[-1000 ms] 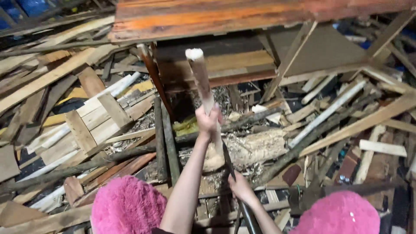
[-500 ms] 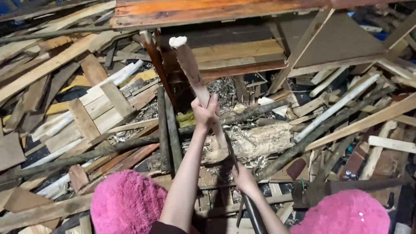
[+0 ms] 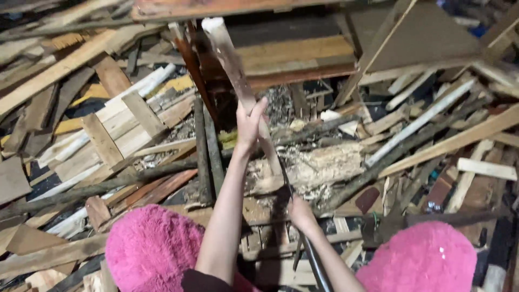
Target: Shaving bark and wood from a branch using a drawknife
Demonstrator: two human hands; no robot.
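Left hand [image 3: 250, 125] wraps loosely round a pale wooden stick [image 3: 238, 86], fingers part open, stick leaning up-left above the scrap-wood pile [image 3: 108, 130]. Stick weathered, whitish tip. Right hand [image 3: 300, 212] closed on a dark tool handle [image 3: 316, 265], near a split log [image 3: 319, 170].

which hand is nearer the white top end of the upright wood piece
Left. The left hand grips the upright wood piece partway up, below its white top end. The right hand is lower down, holding a dark tool.
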